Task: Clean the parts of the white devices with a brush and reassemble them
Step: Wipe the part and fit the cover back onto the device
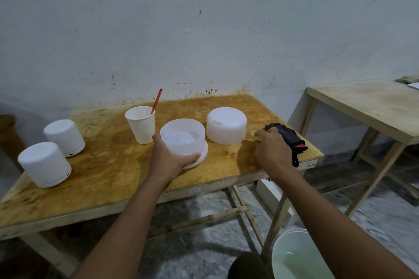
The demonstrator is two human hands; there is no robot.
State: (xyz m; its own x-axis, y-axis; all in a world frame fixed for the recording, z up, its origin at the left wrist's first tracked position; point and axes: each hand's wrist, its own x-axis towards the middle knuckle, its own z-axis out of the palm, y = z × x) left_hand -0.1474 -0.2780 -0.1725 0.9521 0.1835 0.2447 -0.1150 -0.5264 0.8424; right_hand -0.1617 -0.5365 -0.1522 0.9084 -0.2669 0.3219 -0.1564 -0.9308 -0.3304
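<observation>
White device tub (183,136), translucent, round and open-topped, is sitting on its wider white base on the plywood table (113,176). The left hand (169,154) is gripping it, thumb on the left wall and fingers curling under the near rim. Just left of the grip a paper cup (140,127) is standing with a red stick (157,101) leaning in it. Right of the grip a frosted white cover (226,125) is lying mouth-down. Beyond that the right hand (271,146) is resting with bent fingers against a dark crumpled cloth (288,136); whether it is gripping it I cannot tell. Far left of the grip two assembled matte devices (44,164) (64,137) are standing. A small label on the table's front edge is too blurred to read.
</observation>
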